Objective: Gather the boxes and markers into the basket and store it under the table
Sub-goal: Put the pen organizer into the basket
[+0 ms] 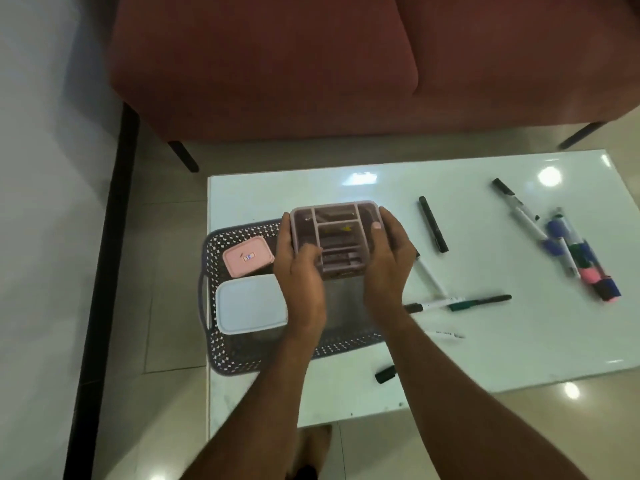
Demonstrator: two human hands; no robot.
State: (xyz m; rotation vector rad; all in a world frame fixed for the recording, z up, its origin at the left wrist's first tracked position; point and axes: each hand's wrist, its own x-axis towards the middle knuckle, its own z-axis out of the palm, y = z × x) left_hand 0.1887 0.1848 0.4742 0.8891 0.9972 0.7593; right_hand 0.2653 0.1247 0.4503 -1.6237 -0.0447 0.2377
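Note:
A dark perforated basket [221,355] sits on the left end of the white table [485,341]. Inside it lie a small pink box [247,260] at the back left and a white box [250,308] in front of it. Both hands hold a mauve box with a clear divided lid [337,233] above the basket's right half: my left hand [299,271] grips its left side, my right hand [389,261] its right side. Markers lie loose on the table: a black one [433,229], several near the basket's right edge [460,303], and a cluster at the far right [575,258].
A red sofa [311,64] on dark legs stands behind the table. One black marker [385,374] lies near the table's front edge beside my right forearm. Beige tiled floor surrounds the table, with a white wall and dark skirting at the left. My foot [311,448] shows below the table.

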